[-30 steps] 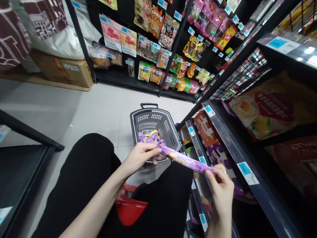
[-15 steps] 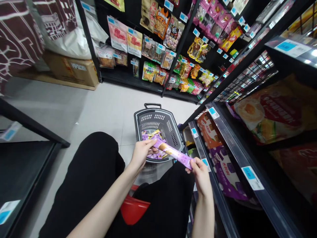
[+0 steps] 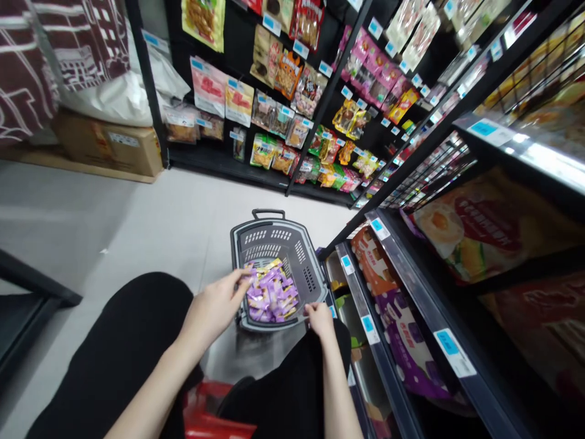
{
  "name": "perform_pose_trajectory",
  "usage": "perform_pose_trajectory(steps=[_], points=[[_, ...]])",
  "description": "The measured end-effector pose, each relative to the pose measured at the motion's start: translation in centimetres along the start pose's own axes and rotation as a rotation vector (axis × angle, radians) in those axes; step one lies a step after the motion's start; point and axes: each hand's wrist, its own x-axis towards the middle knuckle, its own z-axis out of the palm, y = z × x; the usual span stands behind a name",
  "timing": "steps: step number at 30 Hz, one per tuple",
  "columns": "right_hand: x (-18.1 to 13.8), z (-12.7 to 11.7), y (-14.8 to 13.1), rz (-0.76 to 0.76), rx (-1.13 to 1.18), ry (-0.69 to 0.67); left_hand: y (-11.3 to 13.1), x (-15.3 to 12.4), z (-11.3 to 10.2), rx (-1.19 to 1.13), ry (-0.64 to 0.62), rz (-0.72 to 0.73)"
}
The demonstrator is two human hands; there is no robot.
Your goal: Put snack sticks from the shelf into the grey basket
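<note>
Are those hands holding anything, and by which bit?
Cannot tell: the left hand is at the purple packets, the right hand near the basket's rim, but no grip shows clearly.

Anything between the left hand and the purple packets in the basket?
Nothing visible. The basket is open-topped; the left hand extends over its left rim toward the purple packets; the right hand is by the right rim.

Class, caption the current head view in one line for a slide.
Beside a shelf, the left hand extends over a basket of mostly purple packets, right hand at its near side.
</note>
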Motion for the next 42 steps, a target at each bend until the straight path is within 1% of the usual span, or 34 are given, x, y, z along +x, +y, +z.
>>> perform_pose_trajectory(steps=[1,3,4,5,6,7,8,10,11,13,15,17,19,22,23,25,27,28,29,30,33,35,37,39,40,42], points=[[0.9,-1.9,-0.7,-0.036,-0.028,0.042,0.2,0.0,0.1,0.004,-0.031,0.015],[3.0,-7.1,-2.4,-0.129,-0.085,0.198,0.5,0.0,0.5,0.010,-0.068,0.039],[4.4,-10.2,-3.3,-0.213,-0.176,0.357,0.6,0.0,0.6,0.011,-0.078,0.053],[5.9,-13.4,-4.1,-0.259,-0.281,0.516,0.6,0.1,0.8,0.010,-0.088,0.070],[7.5,-16.6,-4.9,-0.275,-0.392,0.641,0.7,0.1,1.0,0.007,-0.098,0.089],[9.1,-19.6,-5.5,-0.239,-0.543,0.721,0.7,0.1,1.1,0.002,-0.106,0.109],[10.7,-22.3,-5.9,-0.173,-0.702,0.735,0.7,0.2,1.2,-0.004,-0.112,0.127],[13.4,-26.5,-6.0,-0.110,-0.790,0.700,0.7,0.3,1.3,-0.013,-0.120,0.155],[14.5,-27.9,-5.8,-0.091,-0.811,0.658,0.8,0.3,1.4,-0.014,-0.119,0.166],[16.1,-29.6,-5.0,-0.078,-0.822,0.584,0.9,0.3,1.5,-0.009,-0.122,0.184],[16.9,-30.2,-4.1,-0.068,-0.832,0.541,1.1,0.4,1.6,0.005,-0.135,0.194],[17.2,-30.4,-3.3,-0.067,-0.834,0.523,1.3,0.4,1.7,0.012,-0.151,0.205],[17.2,-30.5,-3.1,-0.080,-0.833,0.516,1.5,0.5,1.9,0.002,-0.157,0.220],[16.4,-30.8,-4.1,-0.112,-0.835,0.553,1.7,0.4,2.1,-0.045,-0.161,0.233],[15.8,-30.8,-4.8,-0.133,-0.826,0.593,1.8,0.3,2.1,-0.073,-0.164,0.235],[13.5,-30.5,-6.5,-0.253,-0.728,0.731,2.0,0.2,2.0,-0.152,-0.171,0.239],[9.8,-29.4,-8.2,-0.466,-0.493,0.875,2.4,0.0,1.8,-0.259,-0.178,0.240],[7.5,-28.5,-8.9,-0.572,-0.355,0.906,2.7,-0.2,1.6,-0.321,-0.189,0.234],[5.0,-27.4,-9.4,-0.650,-0.227,0.908,3.1,-0.4,1.5,-0.392,-0.213,0.219],[2.4,-26.1,-9.8,-0.696,-0.145,0.889,3.6,-0.7,1.4,-0.476,-0.257,0.199],[-5.0,-22.5,-10.0,-0.781,0.016,0.737,5.3,-2.0,1.5,-0.776,-0.458,0.134],[-8.8,-20.7,-9.5,-0.770,0.133,0.589,6.6,-3.2,2.1,-0.987,-0.596,0.103],[-11.5,-19.7,-9.0,-0.686,0.216,0.413,7.8,-4.6,2.9,-1.225,-0.733,0.069],[-13.1,-19.2,-8.6,-0.564,0.226,0.291,8.8,-5.7,3.7,-1.450,-0.835,0.020],[-13.7,-19.1,-8.5,-0.508,0.209,0.267,9.2,-6.2,3.9,-1.531,-0.846,-0.005],[-14.4,-19.2,-8.3,-0.410,0.167,0.254,9.6,-6.7,4.0,-1.591,-0.811,-0.030]])
